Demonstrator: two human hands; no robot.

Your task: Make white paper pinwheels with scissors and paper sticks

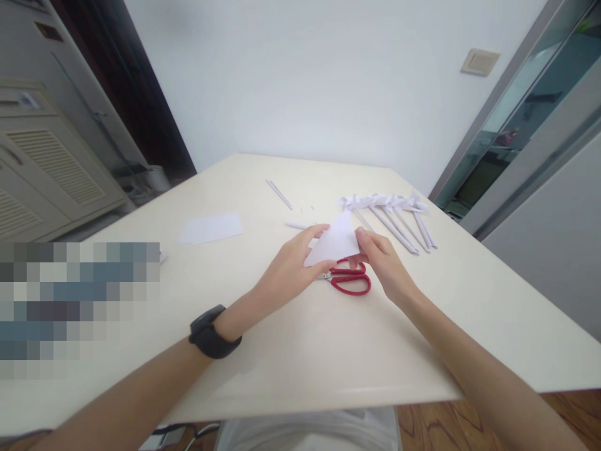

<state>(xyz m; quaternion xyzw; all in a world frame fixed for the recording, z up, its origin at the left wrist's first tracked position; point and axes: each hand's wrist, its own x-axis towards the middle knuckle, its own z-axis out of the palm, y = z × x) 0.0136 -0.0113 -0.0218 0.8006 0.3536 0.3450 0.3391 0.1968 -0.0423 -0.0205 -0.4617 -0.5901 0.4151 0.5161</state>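
Note:
Between my two hands is a white sheet of paper [334, 241], its visible part shaped like a triangle. My left hand [291, 260] pinches its left side, thumb near the lower edge and fingers at the upper left. On the right edge, my right hand [382, 260] grips the paper with the thumb in front; some fingers are hidden behind. Under the paper and hands lie red-handled scissors [352, 285], their blades mostly covered by my left hand. Just beyond my left fingers a thin white paper roll [298, 225] rests on the table.
Several white paper pieces with rolled stems [394, 228] lie at the right back. Flat white paper [213, 228] is on the left, and thin white sticks [280, 195] lie farther back. The white table [300, 351] meets a wall behind. A pixelated patch covers the left.

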